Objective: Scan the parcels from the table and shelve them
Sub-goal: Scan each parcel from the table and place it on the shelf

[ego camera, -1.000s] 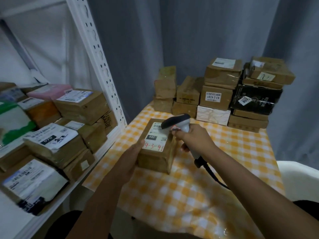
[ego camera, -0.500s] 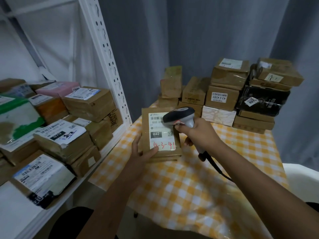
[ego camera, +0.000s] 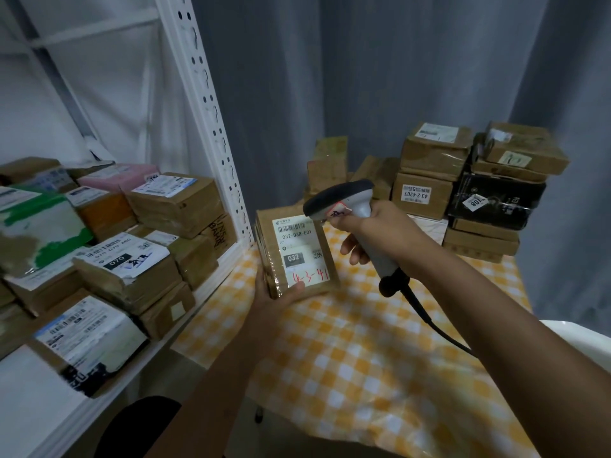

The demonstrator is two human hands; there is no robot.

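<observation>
The parcel (ego camera: 295,256) is a small taped cardboard box, raised over the counter (ego camera: 380,352) near the shelf (ego camera: 211,282). It looks stiff and rather light; its tape may be slippery, so the lower edge is a good place to hold. The left hand (ego camera: 276,297) grips it there. The right hand (ego camera: 373,229) grips the scanner (ego camera: 344,201). The shelf holds many parcels, stacked closely.
</observation>
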